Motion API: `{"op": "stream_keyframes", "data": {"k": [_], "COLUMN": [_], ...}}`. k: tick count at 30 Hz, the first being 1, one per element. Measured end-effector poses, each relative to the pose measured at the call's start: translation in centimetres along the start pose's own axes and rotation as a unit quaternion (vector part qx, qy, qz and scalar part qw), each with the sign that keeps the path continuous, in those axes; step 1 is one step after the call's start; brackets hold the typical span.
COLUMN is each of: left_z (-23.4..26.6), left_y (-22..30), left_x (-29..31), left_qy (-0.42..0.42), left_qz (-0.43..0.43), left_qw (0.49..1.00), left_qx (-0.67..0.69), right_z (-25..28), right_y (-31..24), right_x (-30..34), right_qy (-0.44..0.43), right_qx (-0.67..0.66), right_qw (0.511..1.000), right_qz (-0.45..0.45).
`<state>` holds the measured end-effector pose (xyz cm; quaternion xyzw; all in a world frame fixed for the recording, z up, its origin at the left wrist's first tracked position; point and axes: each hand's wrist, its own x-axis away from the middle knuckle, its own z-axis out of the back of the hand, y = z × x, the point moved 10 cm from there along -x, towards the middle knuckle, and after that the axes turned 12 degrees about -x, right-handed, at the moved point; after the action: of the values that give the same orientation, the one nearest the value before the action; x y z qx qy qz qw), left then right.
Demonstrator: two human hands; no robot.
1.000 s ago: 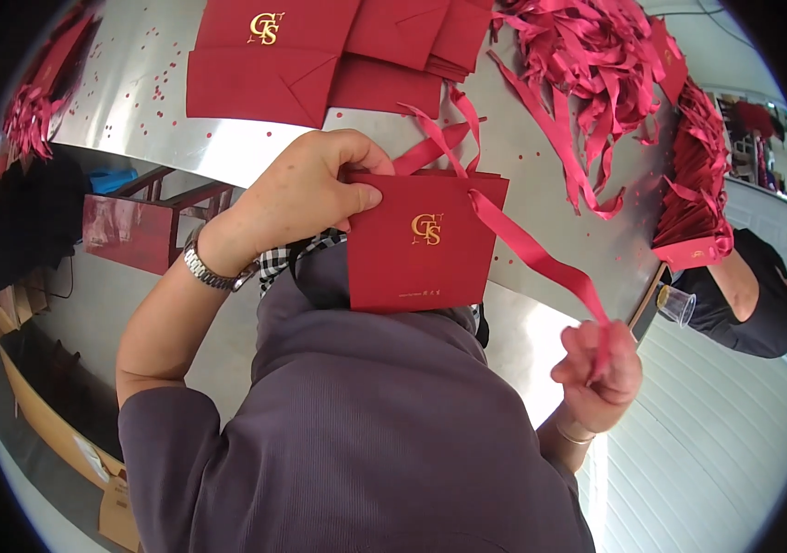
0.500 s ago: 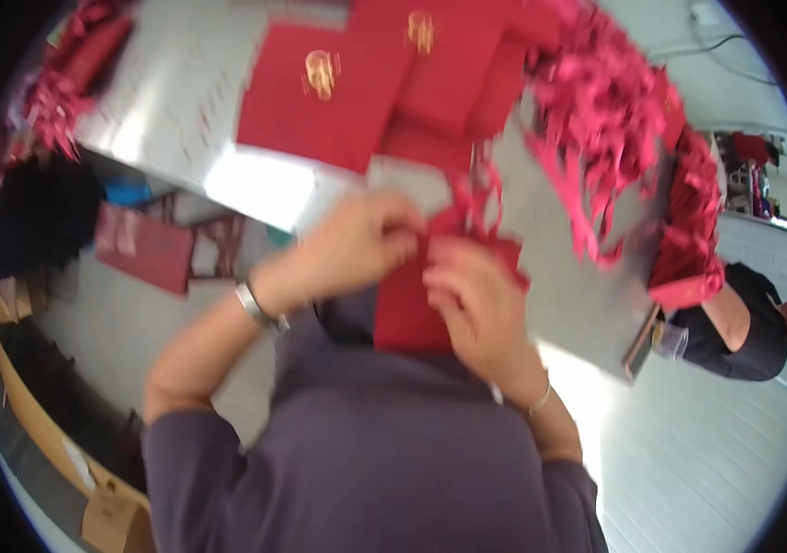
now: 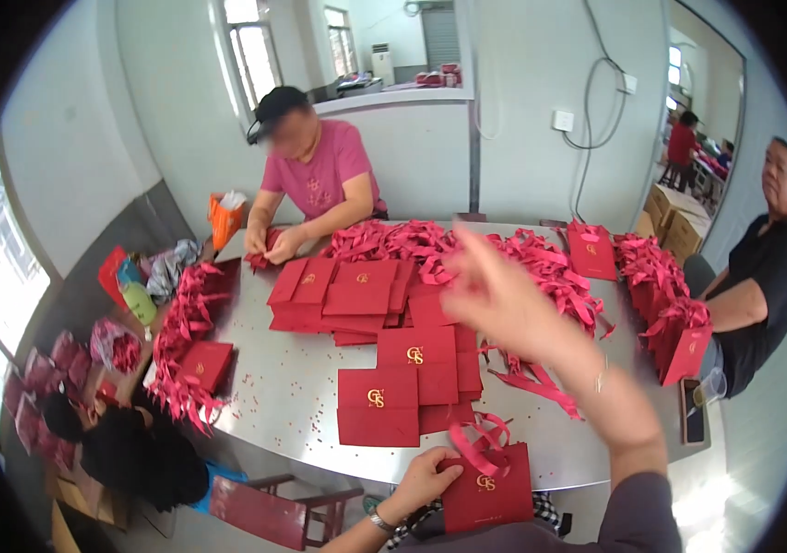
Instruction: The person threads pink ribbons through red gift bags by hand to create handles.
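My left hand [image 3: 423, 487] grips the upper left corner of a red paper gift bag [image 3: 476, 507] with a gold emblem, held upright at the table's near edge. A pink ribbon [image 3: 478, 447] loops up from the bag's top. My right hand [image 3: 495, 288] is raised over the table with nothing seen in it, its fingers stretched out and slightly blurred. Beneath and left of it lie flat red bags [image 3: 377, 408] in overlapping stacks. Behind it spreads a heap of pink ribbons [image 3: 541, 263].
The metal table [image 3: 283, 415] carries more ribboned bags [image 3: 192, 364] at left and right. Across it a person in a pink shirt [image 3: 324, 170] handles a red piece. Two people in black sit left and right. A phone [image 3: 692, 410] and plastic cup [image 3: 710, 387] are at the right edge.
The view has lifted to take in the whole table and room. My right hand has left the bag and risen forward over the table; my left hand still holds the bag.
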<state>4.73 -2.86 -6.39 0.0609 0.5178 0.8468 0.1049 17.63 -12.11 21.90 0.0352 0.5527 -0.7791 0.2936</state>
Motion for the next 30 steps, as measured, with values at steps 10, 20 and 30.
{"op": "stream_keyframes", "data": {"k": [10,20,30], "left_z": [0.6,-0.2,0.0], "left_y": [-0.1,0.7,0.7], "left_x": [-0.8,-0.2,-0.5], "left_qy": [0.021,0.036,0.035], "left_qz": [0.007,-0.077,-0.039], "left_qw": [1.0,0.996,0.998], "left_qx": [-0.019,-0.019,-0.024], "right_z": [4.0,5.1,6.9], "right_y": [-1.7,0.6,1.0], "right_x": [-22.7,-29.4,-28.3], "right_qy": [0.111,0.147,0.133], "right_qx": [0.265,0.112,0.122], "right_qw": [0.957,0.982,0.983], "right_qz": [0.037,-0.042,-0.021]}}
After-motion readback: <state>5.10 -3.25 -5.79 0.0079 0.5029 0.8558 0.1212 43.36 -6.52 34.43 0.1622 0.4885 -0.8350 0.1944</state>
